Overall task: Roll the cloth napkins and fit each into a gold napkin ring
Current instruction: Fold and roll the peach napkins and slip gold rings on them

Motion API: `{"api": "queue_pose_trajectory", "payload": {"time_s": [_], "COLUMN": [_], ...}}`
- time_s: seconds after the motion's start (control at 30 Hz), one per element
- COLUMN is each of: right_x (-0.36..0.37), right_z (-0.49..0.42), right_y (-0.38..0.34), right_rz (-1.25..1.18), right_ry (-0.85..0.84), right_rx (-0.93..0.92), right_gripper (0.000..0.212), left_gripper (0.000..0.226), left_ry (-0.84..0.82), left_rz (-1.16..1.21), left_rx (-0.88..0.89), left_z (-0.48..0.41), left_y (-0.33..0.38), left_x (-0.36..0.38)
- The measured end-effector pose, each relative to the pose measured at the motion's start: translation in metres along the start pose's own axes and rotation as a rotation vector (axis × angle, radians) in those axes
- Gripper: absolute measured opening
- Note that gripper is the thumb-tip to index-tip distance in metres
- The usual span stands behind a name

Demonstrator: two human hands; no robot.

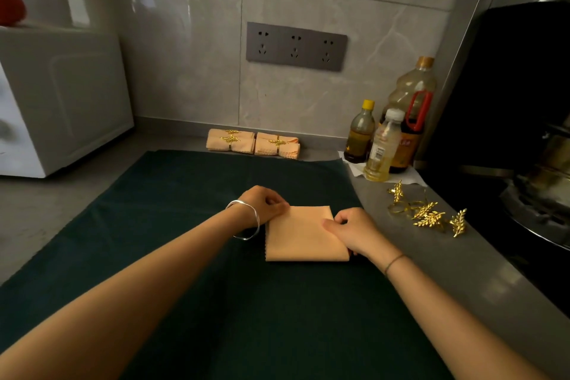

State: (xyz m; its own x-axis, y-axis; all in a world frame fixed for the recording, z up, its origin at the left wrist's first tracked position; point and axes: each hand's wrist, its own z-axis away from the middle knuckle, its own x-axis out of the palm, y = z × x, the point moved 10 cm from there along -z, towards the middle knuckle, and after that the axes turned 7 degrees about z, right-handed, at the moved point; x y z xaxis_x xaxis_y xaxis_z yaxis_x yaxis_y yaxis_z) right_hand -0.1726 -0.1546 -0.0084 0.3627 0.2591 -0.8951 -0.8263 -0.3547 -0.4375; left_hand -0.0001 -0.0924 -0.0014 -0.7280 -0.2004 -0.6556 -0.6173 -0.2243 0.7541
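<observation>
A folded peach cloth napkin lies flat on a dark green cloth. My left hand pinches its far left corner with curled fingers. My right hand pinches its right edge near the far corner. Several loose gold leaf-shaped napkin rings lie on the grey counter to the right. Against the back wall lie rolled peach napkins with gold rings round them.
Three bottles of oil and sauce stand at the back right on white paper. A black stove with a pot fills the right side. A white appliance stands at the left. A grey socket panel is on the tiled wall.
</observation>
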Motion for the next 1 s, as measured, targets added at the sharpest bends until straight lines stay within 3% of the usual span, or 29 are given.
{"api": "queue_pose_trajectory", "payload": {"time_s": [0.1, 0.27, 0.37, 0.47, 0.53, 0.7, 1.0], "right_x": [0.001, -0.001, -0.014, -0.015, 0.004, 0.043, 0.044], "right_z": [-0.004, -0.003, 0.011, 0.029, 0.031, 0.016, 0.016], "right_y": [0.002, -0.002, -0.012, -0.042, -0.056, -0.035, -0.033], "right_rz": [-0.004, 0.038, 0.152, 0.364, 0.444, 0.417, 0.386], "right_ry": [0.043, 0.096, 0.239, 0.36, 0.23, -0.108, -0.114], "right_rx": [-0.009, -0.038, -0.105, -0.377, -0.508, -0.417, -0.445], "right_gripper": [0.026, 0.024, 0.016, 0.049, 0.056, 0.055, 0.054], "left_gripper": [0.038, 0.056, 0.06, 0.06, 0.06, 0.06, 0.066], "left_ry": [0.029, -0.099, -0.138, -0.131, -0.132, -0.125, -0.135], "left_rz": [-0.143, -0.548, -0.606, -0.626, -0.625, -0.597, -0.599], "left_rx": [0.015, 0.121, 0.094, 0.102, 0.109, 0.104, 0.099], "left_z": [0.007, 0.036, 0.041, 0.041, 0.041, 0.044, 0.054], "left_y": [0.013, 0.024, 0.007, 0.005, 0.006, 0.007, 0.007], "left_x": [0.004, 0.042, 0.054, 0.055, 0.055, 0.055, 0.056]}}
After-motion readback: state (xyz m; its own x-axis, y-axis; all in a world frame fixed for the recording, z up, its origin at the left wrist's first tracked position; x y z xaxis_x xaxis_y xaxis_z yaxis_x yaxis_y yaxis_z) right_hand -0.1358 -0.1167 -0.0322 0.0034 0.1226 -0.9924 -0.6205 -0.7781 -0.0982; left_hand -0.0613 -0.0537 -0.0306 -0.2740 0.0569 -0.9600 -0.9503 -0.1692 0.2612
